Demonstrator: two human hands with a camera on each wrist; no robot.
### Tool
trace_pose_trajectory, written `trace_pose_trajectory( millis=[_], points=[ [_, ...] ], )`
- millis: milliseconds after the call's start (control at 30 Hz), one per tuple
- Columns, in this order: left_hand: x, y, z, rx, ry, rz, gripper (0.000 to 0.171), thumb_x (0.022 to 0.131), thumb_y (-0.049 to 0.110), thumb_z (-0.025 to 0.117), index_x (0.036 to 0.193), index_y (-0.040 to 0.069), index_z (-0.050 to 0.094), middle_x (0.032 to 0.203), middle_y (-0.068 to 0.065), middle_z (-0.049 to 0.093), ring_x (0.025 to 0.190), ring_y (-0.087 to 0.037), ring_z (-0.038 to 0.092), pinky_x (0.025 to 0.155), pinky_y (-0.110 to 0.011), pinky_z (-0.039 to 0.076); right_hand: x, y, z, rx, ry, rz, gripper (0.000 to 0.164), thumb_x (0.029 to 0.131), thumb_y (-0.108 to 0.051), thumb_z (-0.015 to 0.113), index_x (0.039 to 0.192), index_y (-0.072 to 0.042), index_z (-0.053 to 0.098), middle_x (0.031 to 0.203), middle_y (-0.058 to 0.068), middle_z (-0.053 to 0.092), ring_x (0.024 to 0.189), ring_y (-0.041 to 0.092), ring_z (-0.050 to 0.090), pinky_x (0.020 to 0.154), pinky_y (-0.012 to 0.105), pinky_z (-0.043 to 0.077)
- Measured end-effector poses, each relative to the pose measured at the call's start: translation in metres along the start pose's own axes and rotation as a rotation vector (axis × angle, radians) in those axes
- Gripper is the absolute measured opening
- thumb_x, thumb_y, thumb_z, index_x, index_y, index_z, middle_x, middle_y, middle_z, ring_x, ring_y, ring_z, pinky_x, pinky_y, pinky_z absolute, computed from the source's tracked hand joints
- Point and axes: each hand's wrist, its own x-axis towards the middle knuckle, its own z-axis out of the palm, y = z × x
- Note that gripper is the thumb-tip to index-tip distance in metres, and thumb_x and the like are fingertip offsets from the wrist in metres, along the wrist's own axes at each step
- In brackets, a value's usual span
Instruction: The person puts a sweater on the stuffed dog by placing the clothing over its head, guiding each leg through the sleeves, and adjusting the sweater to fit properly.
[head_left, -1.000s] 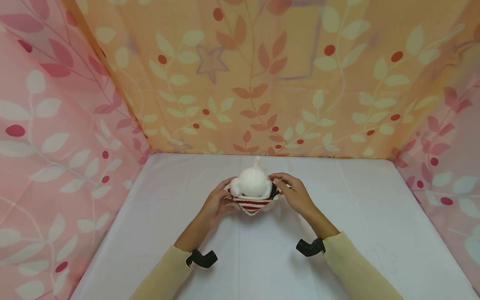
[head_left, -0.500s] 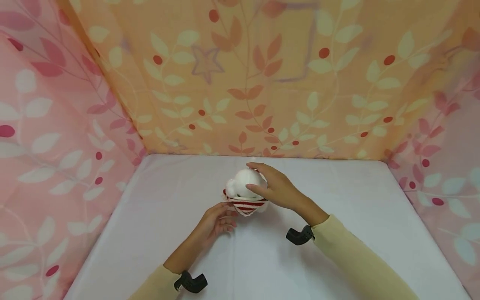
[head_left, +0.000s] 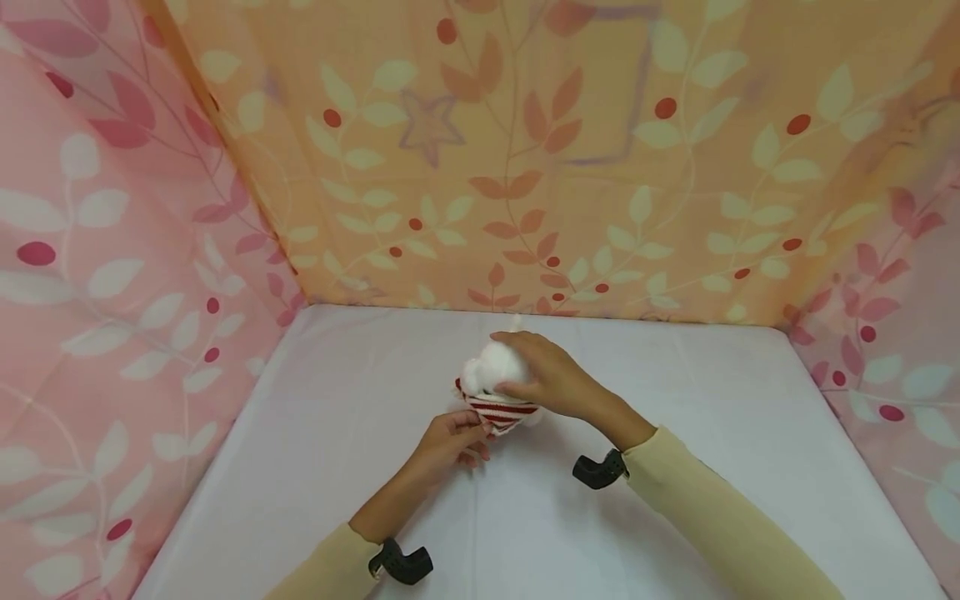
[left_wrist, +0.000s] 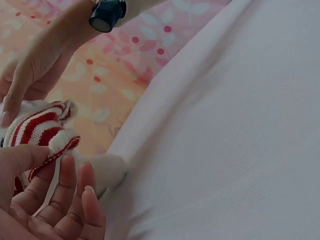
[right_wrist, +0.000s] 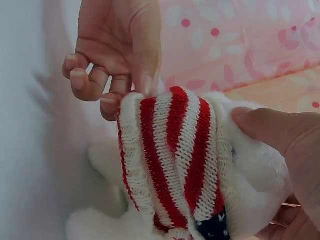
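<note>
A white plush toy [head_left: 491, 364] stands on the white table, dressed in a red-and-white striped knit garment [right_wrist: 170, 145] with a navy patch at one end. My right hand [head_left: 562, 379] grips the plush head, thumb on the near side and fingers over the far side. With thumb and forefinger, my left hand [head_left: 444, 443] pinches the knit's lower edge, its other fingers loosely bent. In the left wrist view the striped knit [left_wrist: 40, 127] shows between both hands, and a white plush leg [left_wrist: 105, 170] sticks out below. The toy's face is hidden.
The table [head_left: 337, 375] has a white cloth over it. An orange leaf-print curtain [head_left: 360, 200] hangs behind, with pink leaf-print curtains [head_left: 112, 333] at both sides. Each wrist wears a black camera [head_left: 598, 471].
Both hands were at the toy's two sides. The right hand moved over onto the head; the left came down and forward, let go, then took the knit's lower edge.
</note>
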Motion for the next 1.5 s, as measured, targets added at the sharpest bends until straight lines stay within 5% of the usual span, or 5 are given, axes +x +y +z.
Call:
trace_pose_trajectory(
  millis=[267, 433, 767, 1167, 1500],
  points=[
    [0.001, -0.012, 0.004, 0.241, 0.02, 0.101, 0.015, 0.091, 0.01, 0.073, 0.094, -0.005, 0.071, 0.073, -0.024, 0.068, 0.057, -0.014, 0.061, 0.048, -0.024, 0.043, 0.002, 0.007, 0.0, 0.15, 0.094, 0.012, 0.057, 0.081, -0.016, 0.088, 0.133, -0.013, 0.064, 0.133, 0.005, 0.065, 0.116, 0.025, 0.063, 0.091, 0.048, 0.054],
    [-0.001, -0.011, 0.006, 0.347, 0.011, 0.123, 0.009, 0.088, 0.007, 0.075, 0.087, -0.001, 0.072, 0.064, -0.009, 0.062, 0.049, -0.01, 0.052, 0.047, -0.022, 0.04, 0.003, 0.008, -0.003, 0.214, 0.109, 0.071, 0.053, 0.081, -0.016, 0.088, 0.129, -0.016, 0.066, 0.131, 0.005, 0.066, 0.113, 0.025, 0.065, 0.092, 0.049, 0.054],
    [0.006, -0.02, 0.011, 0.83, 0.134, 0.135, 0.014, 0.086, 0.021, 0.077, 0.074, 0.021, 0.07, 0.066, 0.013, 0.06, 0.061, -0.005, 0.053, 0.051, -0.027, 0.043, 0.003, 0.02, -0.016, 0.335, 0.056, 0.158, 0.049, 0.083, -0.02, 0.086, 0.128, -0.023, 0.066, 0.127, -0.002, 0.065, 0.111, 0.02, 0.063, 0.092, 0.047, 0.053],
    [0.021, -0.003, -0.009, 0.852, 0.112, 0.09, 0.017, 0.09, 0.031, 0.074, 0.076, 0.02, 0.073, 0.067, 0.011, 0.062, 0.064, -0.009, 0.055, 0.054, -0.031, 0.044, -0.001, 0.016, -0.017, 0.305, 0.0, 0.172, 0.063, 0.084, -0.042, 0.084, 0.139, -0.029, 0.058, 0.137, -0.002, 0.059, 0.112, 0.023, 0.062, 0.088, 0.045, 0.055],
    [0.022, 0.01, -0.032, 0.847, 0.159, 0.13, 0.064, 0.086, 0.045, 0.08, 0.137, 0.021, 0.051, 0.098, -0.004, 0.067, 0.085, -0.019, 0.062, 0.07, -0.04, 0.049, -0.022, 0.034, -0.008, 0.262, 0.15, 0.121, 0.052, 0.104, -0.034, 0.06, 0.151, -0.018, 0.045, 0.138, 0.005, 0.062, 0.124, 0.023, 0.058, 0.097, 0.046, 0.047]
  ],
)
